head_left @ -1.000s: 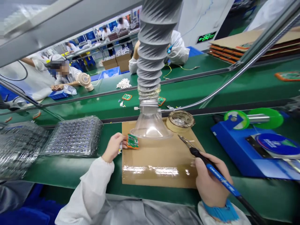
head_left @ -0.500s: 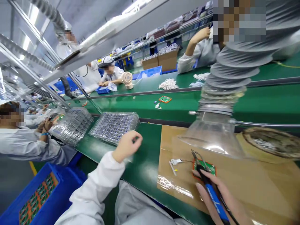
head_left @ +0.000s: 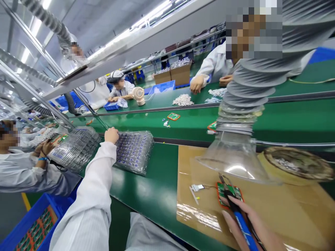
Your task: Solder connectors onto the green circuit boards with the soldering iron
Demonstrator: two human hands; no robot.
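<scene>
My right hand [head_left: 243, 216] is closed around a soldering iron [head_left: 239, 216] with a blue and black handle. Its tip end is over a green circuit board [head_left: 230, 195] with an orange edge, lying on the brown work mat. A wire joins that board to a small white connector piece [head_left: 197, 188] left of it. With the arm stretched forward, my left hand [head_left: 111, 135] is curled at the far left corner of a clear plastic tray [head_left: 133, 151] of small blue-and-silver parts. Its fingertips are hidden behind the hand.
A clear fume hood [head_left: 235, 160] hangs just above the board. Right of it stands a round tin [head_left: 295, 164] with solder scraps. Another stack of clear trays [head_left: 75, 148] lies left, beside a co-worker. A blue bin [head_left: 39, 223] of boards sits low left.
My left hand has moved forward and left to the tray's far corner, and the tray has turned slightly. My right hand keeps the iron over the board. Across the belt, a co-worker's hand has come down.
</scene>
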